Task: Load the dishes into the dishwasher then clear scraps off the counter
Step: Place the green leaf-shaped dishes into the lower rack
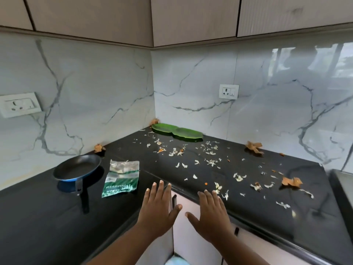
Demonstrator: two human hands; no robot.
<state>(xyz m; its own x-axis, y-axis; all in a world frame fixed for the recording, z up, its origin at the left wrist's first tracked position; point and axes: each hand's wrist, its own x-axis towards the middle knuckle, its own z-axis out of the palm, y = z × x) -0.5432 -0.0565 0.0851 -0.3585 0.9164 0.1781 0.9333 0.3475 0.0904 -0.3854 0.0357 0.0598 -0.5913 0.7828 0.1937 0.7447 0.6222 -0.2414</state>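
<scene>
Both hands are held out flat, palms down, over the inner corner of the black L-shaped bench (47,217). The left hand (159,211) has its fingers straight and spread and grips nothing; the right hand (210,217) is the same, its fingers straight and holding nothing. The two thumbs point toward each other but do not touch.

On the left part of the bench stands a small frying pan (77,169), blue outside and dark inside, with its handle toward the person. Just beside it on the right lies a torn plastic packet (121,177), green and clear. Far in the corner, against the marble wall, lie two green leaf-shaped plates (176,131) side by side. White and orange scraps (210,161) are scattered over the right part of the bench, with some brown dry peels (291,181) among them
</scene>
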